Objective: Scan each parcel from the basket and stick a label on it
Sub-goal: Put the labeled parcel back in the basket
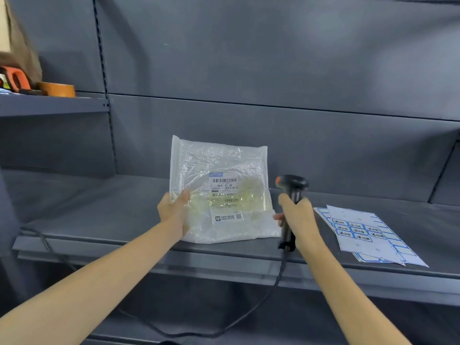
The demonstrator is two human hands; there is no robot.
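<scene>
Centre of frame: clear plastic parcel (219, 190) propped up on the grey shelf (99, 210), lower edge on the shelf, top tilted back toward the rear panel. White shipping label (224, 186) with barcode facing the camera; smaller white sticker with a QR code (227, 217) below it.

Left hand (174, 210) gripping the parcel's left edge — thumb across the front, fingers curled behind, out of sight.

Right hand (297, 215) just right of the parcel, fingers wrapped round the handle of a black barcode scanner (291, 192). Scanner upright, head with an orange patch turned left toward the parcel. One fingertip showing at the handle's left, close to the parcel's lower right corner; contact not discernible. Black cable (249, 317) trailing from the handle base, down off the shelf edge and looping toward lower left.

Right of frame: sheets of blue-bordered labels (361, 232) flat on the shelf, several overlapping, some stickers handwritten.

Upper left: higher shelf (49, 105) carrying a roll of brown tape (58, 89) and an orange-handled tape dispenser (16, 79), partly cut off.
</scene>
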